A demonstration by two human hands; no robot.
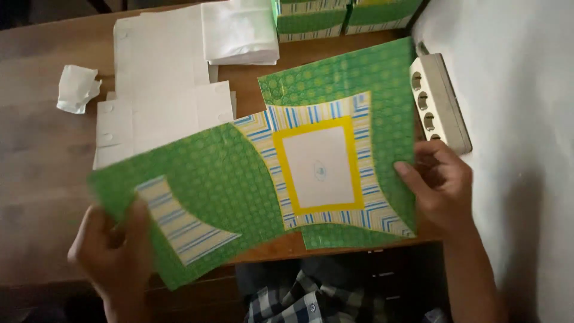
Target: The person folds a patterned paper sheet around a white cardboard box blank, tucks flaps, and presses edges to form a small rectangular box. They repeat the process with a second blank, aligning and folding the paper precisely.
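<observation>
Grip: left hand [110,251] and right hand [439,185] pinched opposite edges of flat green carton blank [239,179]; held over bench [36,149], it risked buckling.

One flattened carton blank [263,179] lies in the near centre, green dotted print with blue-and-yellow striped bands and a yellow-framed white panel. Far centre-left: a stack of plain white flat blanks [161,90], undersides up. Far right: assembled green boxes [344,18] with matching striped trim, standing side by side.
</observation>
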